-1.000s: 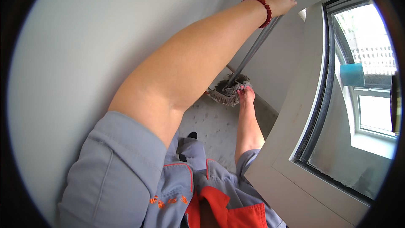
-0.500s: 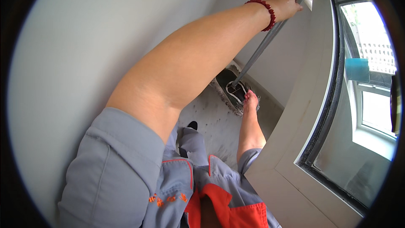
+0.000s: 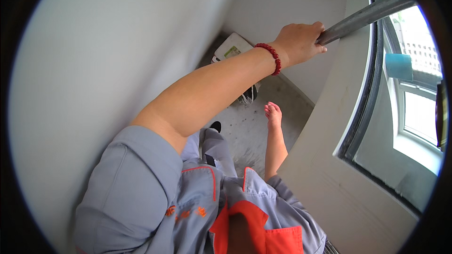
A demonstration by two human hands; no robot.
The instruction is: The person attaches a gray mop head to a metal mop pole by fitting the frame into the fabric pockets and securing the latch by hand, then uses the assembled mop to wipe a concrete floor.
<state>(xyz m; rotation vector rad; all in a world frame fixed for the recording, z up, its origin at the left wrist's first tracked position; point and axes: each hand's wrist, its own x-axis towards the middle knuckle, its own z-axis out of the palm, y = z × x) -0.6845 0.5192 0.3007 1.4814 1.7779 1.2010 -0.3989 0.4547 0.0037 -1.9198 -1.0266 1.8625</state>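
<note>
Since the earlier frame the left hand (image 3: pixel 301 42) has dropped from the top edge toward 1 o'clock, and the pole (image 3: pixel 365 15) has swung from steep to nearly flat; the mop head that showed on the floor is now hidden behind the forearm, with only a few dark strands (image 3: pixel 249 96) visible below the wrist; a white and green flat pack (image 3: pixel 234 47) has come into view in the corner at 12 o'clock.

Left hand: fingers clamped around the grey metal pole, thumb side toward the camera; red bead bracelet (image 3: pixel 272 56) on the wrist; the pole runs from the fist out to 2 o'clock across the window frame (image 3: pixel 362 103).

Right hand (image 3: pixel 273 114): hangs low just right of centre, above the speckled grey floor (image 3: pixel 245 131); fingertips point away toward 12 o'clock; cannot tell whether the fingers are apart or closed on anything; nothing visibly touching it.

Surroundings: white wall (image 3: pixel 117 56) fills 9 to 11 o'clock; pale window sill (image 3: pixel 329 178) slants from 3 to 5 o'clock; blue block (image 3: pixel 399 66) sits by the glass at 2 o'clock; grey work shirt with orange trim (image 3: pixel 197 207) at 6 o'clock; black shoe tip (image 3: pixel 215 126) on the floor near centre.
</note>
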